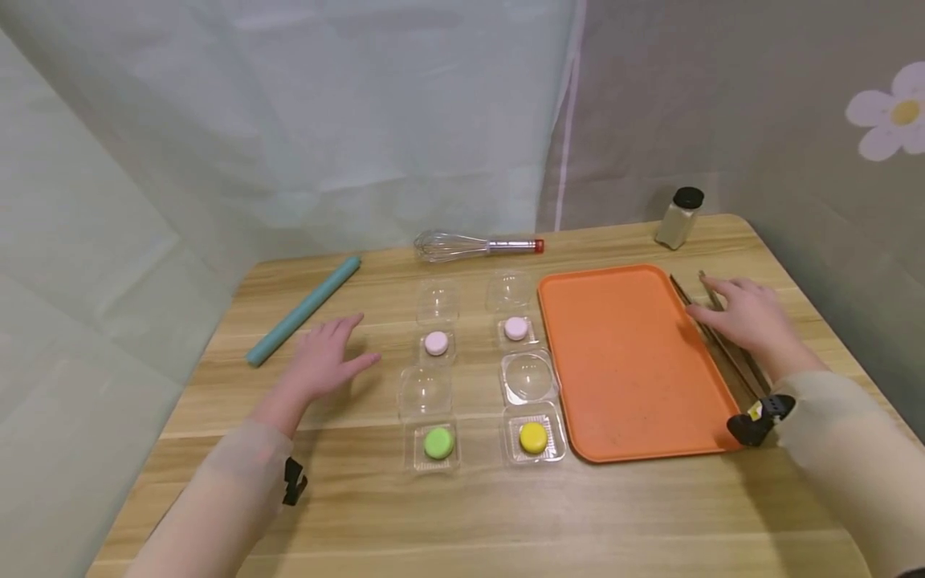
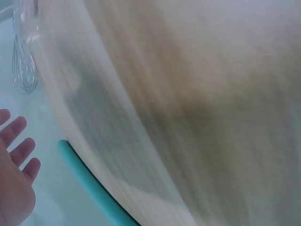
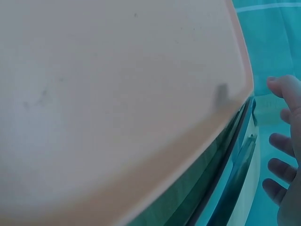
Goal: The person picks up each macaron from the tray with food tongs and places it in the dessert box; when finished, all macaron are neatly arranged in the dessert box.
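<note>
My left hand (image 1: 323,360) hovers over the table with its fingers spread, between a teal rolling pin (image 1: 303,311) and the clear plastic boxes. In the left wrist view, the hand (image 2: 14,165) holds nothing. My right hand (image 1: 747,317) is above two long, thin, dark utensils (image 1: 725,347) beside the orange tray (image 1: 614,353); their exact kind is unclear. Its fingers (image 3: 282,143) look loosely bent and apart from them in the right wrist view. Open boxes hold two pale pink macarons (image 1: 436,343), a green macaron (image 1: 438,443) and a yellow macaron (image 1: 533,438).
A whisk (image 1: 477,246) with a red-tipped handle lies near the table's back edge. A jar with a black lid (image 1: 680,218) stands at the back right corner. Fabric curtains (image 1: 405,120) hang behind the wooden table (image 1: 477,522) and at its sides.
</note>
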{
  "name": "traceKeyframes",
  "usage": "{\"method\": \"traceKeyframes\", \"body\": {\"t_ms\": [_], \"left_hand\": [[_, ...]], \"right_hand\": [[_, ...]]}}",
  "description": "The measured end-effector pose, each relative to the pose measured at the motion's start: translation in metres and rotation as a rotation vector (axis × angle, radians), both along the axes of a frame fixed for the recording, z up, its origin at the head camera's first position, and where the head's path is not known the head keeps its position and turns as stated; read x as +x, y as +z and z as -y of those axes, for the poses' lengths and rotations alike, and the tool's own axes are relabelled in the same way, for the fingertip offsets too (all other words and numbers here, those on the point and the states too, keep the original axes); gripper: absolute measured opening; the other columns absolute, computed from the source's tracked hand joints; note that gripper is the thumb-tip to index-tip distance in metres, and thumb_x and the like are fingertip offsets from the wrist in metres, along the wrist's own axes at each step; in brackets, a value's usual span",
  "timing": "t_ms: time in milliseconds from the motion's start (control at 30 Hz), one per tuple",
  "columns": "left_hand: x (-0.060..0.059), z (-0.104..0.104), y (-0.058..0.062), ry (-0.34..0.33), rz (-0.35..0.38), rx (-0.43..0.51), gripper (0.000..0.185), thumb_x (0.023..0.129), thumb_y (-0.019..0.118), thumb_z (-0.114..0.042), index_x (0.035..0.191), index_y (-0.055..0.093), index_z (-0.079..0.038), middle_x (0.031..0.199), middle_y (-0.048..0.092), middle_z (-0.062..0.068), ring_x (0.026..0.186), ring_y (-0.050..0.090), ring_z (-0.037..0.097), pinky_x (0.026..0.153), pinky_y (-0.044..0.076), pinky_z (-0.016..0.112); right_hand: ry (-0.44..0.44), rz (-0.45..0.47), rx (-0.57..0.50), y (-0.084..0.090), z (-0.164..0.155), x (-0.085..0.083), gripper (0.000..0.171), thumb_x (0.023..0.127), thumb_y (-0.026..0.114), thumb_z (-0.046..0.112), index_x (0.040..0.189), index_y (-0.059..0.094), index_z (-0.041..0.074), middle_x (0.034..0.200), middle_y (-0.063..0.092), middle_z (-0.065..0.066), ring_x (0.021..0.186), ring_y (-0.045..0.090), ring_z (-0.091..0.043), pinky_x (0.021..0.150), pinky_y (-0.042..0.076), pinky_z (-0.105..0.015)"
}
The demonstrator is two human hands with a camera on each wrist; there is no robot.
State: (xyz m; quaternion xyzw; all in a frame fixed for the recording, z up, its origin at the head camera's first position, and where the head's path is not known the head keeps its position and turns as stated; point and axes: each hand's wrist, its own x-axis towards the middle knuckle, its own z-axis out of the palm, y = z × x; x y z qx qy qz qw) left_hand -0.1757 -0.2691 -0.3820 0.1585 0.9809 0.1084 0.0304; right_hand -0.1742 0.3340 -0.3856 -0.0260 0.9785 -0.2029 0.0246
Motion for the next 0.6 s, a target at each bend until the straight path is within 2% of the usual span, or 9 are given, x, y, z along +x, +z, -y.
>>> {"method": "traceKeyframes", "body": {"t_ms": [100,200,300,433,600], "left_hand": [[-0.007,0.000,0.003,0.047,0.006,-0.017,0.078,0.090,0.052,-0.052,0.145,0.027,-0.003,0.142,0.032,0.027,0.128,0.026,0.048,0.100,0.020,0.064],[-0.020,-0.006,0.005,0.084,0.006,-0.036,0.079,0.090,0.049,-0.055,0.146,0.027,-0.003,0.144,0.031,0.026,0.129,0.025,0.048,0.099,0.021,0.064],[-0.029,-0.011,0.007,0.110,0.027,-0.046,0.080,0.091,0.048,-0.056,0.147,0.025,-0.004,0.146,0.029,0.024,0.131,0.023,0.047,0.101,0.017,0.065],[-0.036,-0.015,0.004,0.102,0.041,-0.060,0.079,0.091,0.048,-0.054,0.147,0.024,-0.004,0.148,0.026,0.023,0.134,0.020,0.045,0.104,0.012,0.064],[-0.041,-0.019,0.004,0.086,0.024,-0.085,0.079,0.092,0.045,-0.056,0.148,0.023,-0.005,0.152,0.019,0.020,0.136,0.015,0.045,0.104,0.011,0.064]], "right_hand": [[0.009,0.026,-0.010,-0.002,0.005,-0.004,0.079,0.089,0.056,0.049,0.144,0.029,0.000,0.133,0.027,-0.041,0.118,0.020,-0.061,0.095,0.016,-0.069],[0.023,0.044,-0.004,0.001,0.007,-0.007,0.079,0.089,0.055,0.050,0.144,0.028,0.000,0.135,0.026,-0.040,0.120,0.020,-0.060,0.096,0.016,-0.069],[0.058,0.034,0.003,0.002,0.012,-0.012,0.077,0.089,0.056,0.047,0.143,0.030,0.000,0.137,0.028,-0.039,0.123,0.021,-0.057,0.099,0.015,-0.067],[0.086,-0.007,0.006,0.002,0.016,-0.017,0.072,0.089,0.059,0.043,0.141,0.035,-0.001,0.137,0.031,-0.037,0.124,0.023,-0.055,0.100,0.016,-0.065],[0.105,-0.032,0.026,0.004,0.018,-0.019,0.073,0.089,0.057,0.045,0.141,0.035,-0.002,0.140,0.030,-0.034,0.126,0.022,-0.055,0.101,0.015,-0.064]]}}
